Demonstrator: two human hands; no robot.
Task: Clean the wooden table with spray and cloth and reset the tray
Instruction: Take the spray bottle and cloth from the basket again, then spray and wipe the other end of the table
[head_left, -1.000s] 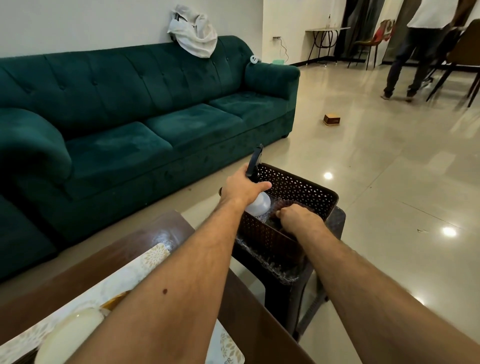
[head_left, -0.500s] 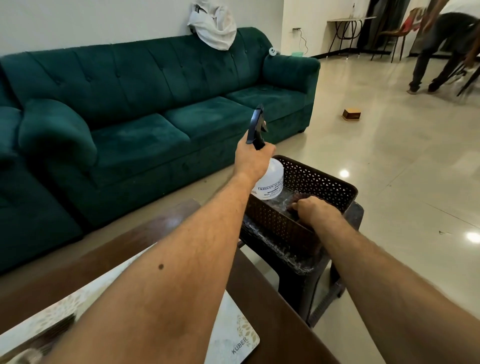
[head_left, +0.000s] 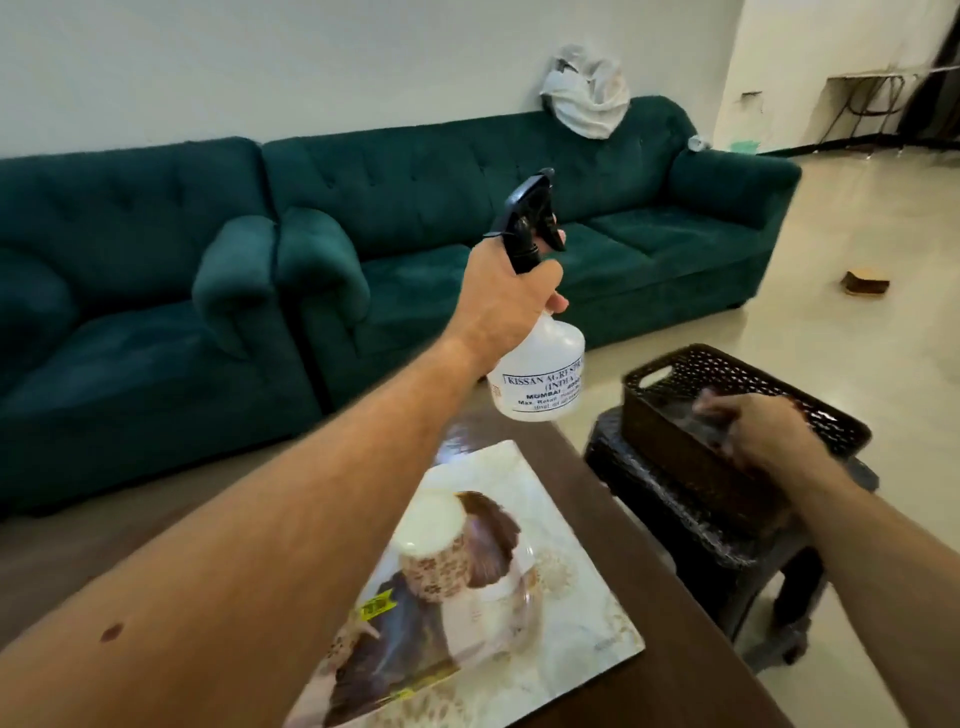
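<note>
My left hand (head_left: 504, 299) grips the neck of a clear spray bottle (head_left: 540, 374) with a black trigger head, held up in the air above the far corner of the dark wooden table (head_left: 670, 613). My right hand (head_left: 753, 428) reaches into a dark brown woven basket (head_left: 670, 431) and closes on something dark and blurred, likely a cloth. On the table lies a pale patterned tray or mat (head_left: 582, 618) with an upturned patterned cup (head_left: 436, 551) and a brown item on it.
The basket stands on a dark plastic stool (head_left: 696, 525) just right of the table. A green sofa (head_left: 363, 249) runs along the wall with a white cloth (head_left: 587, 98) on its back. A small brown block (head_left: 866, 283) lies on the shiny floor.
My left hand has lifted the spray bottle out of the basket, up and toward the table. The view swung left and down, showing the tray. My right hand stays in the basket.
</note>
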